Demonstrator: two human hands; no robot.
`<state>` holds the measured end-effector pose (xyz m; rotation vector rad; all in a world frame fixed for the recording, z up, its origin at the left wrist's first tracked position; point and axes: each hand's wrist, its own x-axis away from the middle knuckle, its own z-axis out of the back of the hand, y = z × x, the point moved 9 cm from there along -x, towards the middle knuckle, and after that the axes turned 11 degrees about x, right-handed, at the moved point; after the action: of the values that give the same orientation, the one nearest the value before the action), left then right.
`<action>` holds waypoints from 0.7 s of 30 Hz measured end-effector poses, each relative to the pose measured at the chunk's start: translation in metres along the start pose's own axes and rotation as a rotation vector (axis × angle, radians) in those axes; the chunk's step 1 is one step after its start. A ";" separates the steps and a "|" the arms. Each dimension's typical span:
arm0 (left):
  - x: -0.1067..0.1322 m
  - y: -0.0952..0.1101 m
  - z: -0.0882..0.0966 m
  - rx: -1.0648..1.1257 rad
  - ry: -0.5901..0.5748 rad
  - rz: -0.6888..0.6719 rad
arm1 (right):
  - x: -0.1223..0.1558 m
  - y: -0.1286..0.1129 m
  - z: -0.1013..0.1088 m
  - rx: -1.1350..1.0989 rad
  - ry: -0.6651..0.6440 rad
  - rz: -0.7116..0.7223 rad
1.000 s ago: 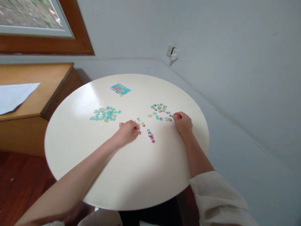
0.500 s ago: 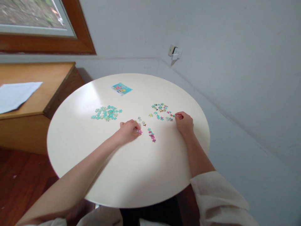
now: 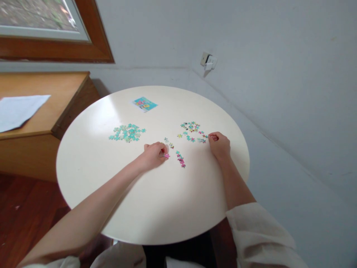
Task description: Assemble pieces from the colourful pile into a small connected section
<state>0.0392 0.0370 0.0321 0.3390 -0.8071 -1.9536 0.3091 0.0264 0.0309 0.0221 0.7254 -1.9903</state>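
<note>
My left hand is closed in a pinch on a pink puzzle piece just above or on the white tabletop. Right of it lies a short joined strip of pink and teal pieces. Two small loose bits, one of them a yellowish piece, rest just beyond my left fingertips. My right hand has its fingers curled together at the right edge of a scattered group of mixed pieces. A small teal piece touches or nearly touches its fingertips; whether anything is inside the fingers is hidden.
A heap of teal pieces lies on the left of the round white table. Behind it is a picture card. A wooden cabinet with white paper stands left; a wall socket is at the back.
</note>
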 end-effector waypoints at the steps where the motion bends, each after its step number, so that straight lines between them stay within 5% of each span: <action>1: 0.000 0.000 0.000 0.015 -0.003 -0.004 | 0.000 0.000 0.000 0.001 -0.005 -0.005; 13: 0.002 0.002 -0.003 0.233 -0.017 -0.094 | 0.000 0.000 -0.001 -0.007 -0.023 -0.009; 21: 0.001 0.009 -0.024 0.504 -0.097 -0.197 | -0.002 0.001 -0.002 0.009 -0.026 -0.004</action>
<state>0.0577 0.0241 0.0205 0.6449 -1.3769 -1.9364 0.3106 0.0288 0.0291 -0.0004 0.7004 -1.9945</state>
